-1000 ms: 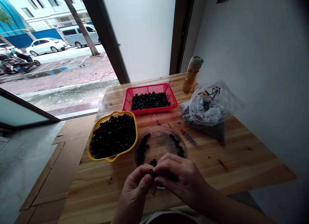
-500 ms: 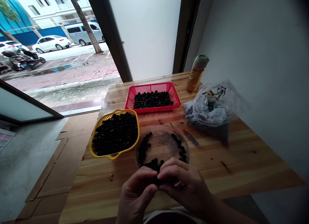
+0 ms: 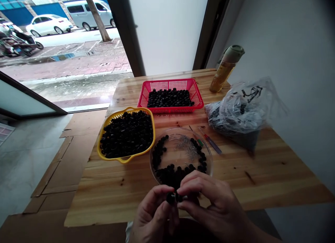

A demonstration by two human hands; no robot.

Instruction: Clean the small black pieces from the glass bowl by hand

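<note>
Near the table's front edge, my left hand (image 3: 154, 211) pinches a small round black piece (image 3: 170, 198) between thumb and fingers. Close against it, my right hand (image 3: 209, 201) grips another black piece (image 3: 179, 197), with a thin metal part showing between the two. Just beyond my hands lies a clear round tray (image 3: 210, 159), where black pieces (image 3: 171, 175) are gathered along the near side and both flanks. Thin silvery pins (image 3: 188, 147) lie scattered in its far right part.
A yellow basket (image 3: 154, 131) of black rings stands left, a red basket (image 3: 171, 109) of black caps behind. At right are a screwdriver (image 3: 213, 144), a green-handled tool (image 3: 200, 142), a plastic bag (image 3: 235, 113) and a bottle (image 3: 222, 73). The wooden table (image 3: 110, 194) ends just left of the yellow basket.
My hands have parted slightly, and the two black pieces and the metal part between them now show. The view has shifted, with the tray's near side less covered.
</note>
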